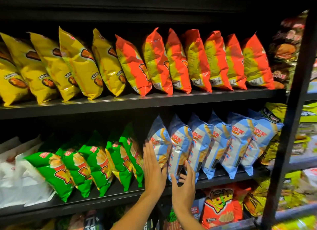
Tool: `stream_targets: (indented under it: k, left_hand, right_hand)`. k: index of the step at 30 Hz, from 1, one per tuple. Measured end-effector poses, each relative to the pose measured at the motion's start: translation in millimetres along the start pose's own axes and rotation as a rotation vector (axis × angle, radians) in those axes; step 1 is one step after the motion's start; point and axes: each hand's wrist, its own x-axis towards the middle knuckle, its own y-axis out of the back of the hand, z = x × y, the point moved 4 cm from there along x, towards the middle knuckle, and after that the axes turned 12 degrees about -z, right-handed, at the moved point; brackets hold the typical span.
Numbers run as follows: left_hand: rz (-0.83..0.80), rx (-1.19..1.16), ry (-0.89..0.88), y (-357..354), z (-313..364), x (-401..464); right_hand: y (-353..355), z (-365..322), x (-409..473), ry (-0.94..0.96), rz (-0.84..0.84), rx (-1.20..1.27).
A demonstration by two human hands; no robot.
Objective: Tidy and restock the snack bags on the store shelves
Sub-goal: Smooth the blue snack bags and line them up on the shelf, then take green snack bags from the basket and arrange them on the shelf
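- A black shelving unit (137,99) fills the view, with two full shelves in sight and the top of a third below; a black upright post (289,120) stands at its right end
- The upper shelf carries a row of yellow snack bags (77,63) on the left and a row of orange-red snack bags (197,61) on the right, all standing on edge and leaning to the left
- The middle shelf (106,193) holds white bags (18,174) lying at the far left, then green snack bags (89,162) leaning left, then a row of light blue snack bags (228,144) standing upright to the right
- Beyond the post, a neighbouring rack holds a blurred mix of dark and yellow-green packets (305,113)
- On the lowest shelf in sight an orange bag (217,205) with large lettering faces forward, among darker packets too dim to make out
- The left hand (153,169) is flat with its fingers straight, pressing against the left face of the first blue bag (158,140), in the gap between the green row and the blue row
- The right hand (184,183) grips the lower end of the second blue bag (180,144), thumb on its left edge and fingers curled round its front, just above the shelf lip
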Motion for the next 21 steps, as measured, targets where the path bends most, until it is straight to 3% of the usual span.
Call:
stream_targets:
  k: [7, 14, 17, 21]
  left_hand:
    - [-0.010, 0.086, 0.069, -5, -4, 6]
    - [-0.040, 0.176, -0.257, 57, 11, -49]
    - [-0.055, 0.371, -0.319, 96, -24, -77]
    - [-0.190, 0.733, -0.306, 123, -65, -94]
  right_hand:
    - [1, 4, 0, 0.013, -0.006, -0.007]
    - [17, -4, -24, 0.082, 0.039, 0.045]
    - [-3, -42, -44, 0.366, -0.110, -0.021]
    - [-60, -84, -43, 0.447, -0.383, -0.096]
